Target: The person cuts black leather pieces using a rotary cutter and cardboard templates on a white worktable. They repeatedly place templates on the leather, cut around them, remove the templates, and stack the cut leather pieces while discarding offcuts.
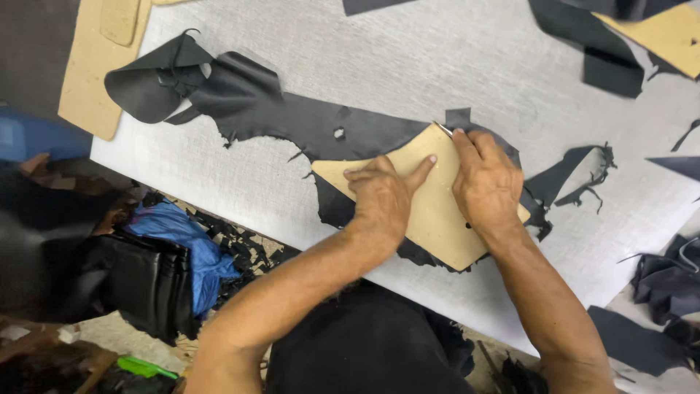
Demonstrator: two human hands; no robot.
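Two hands press a tan cardboard pattern (430, 208) onto black leather (292, 120) near the table's (408, 58) front edge. Left hand (383, 197) lies flat, fingers spread; right hand (485, 179) grips a mostly hidden blade (442, 128).

Two hands on a tan cardboard pattern over black leather

The left hand (380, 195) presses flat on the tan cardboard pattern (430, 211); the right hand (485, 179) grips a thin blade at its top corner, over the ragged black leather sheet (292, 117) on the grey cutting table (437, 58).

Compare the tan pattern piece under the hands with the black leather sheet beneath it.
The tan pattern piece is stiff, flat and straight-edged; the black leather sheet is ragged, holed and curls up at its far end. The pattern is smaller and lies on top, pressed by the left hand and right hand. Both rest on the grey table.
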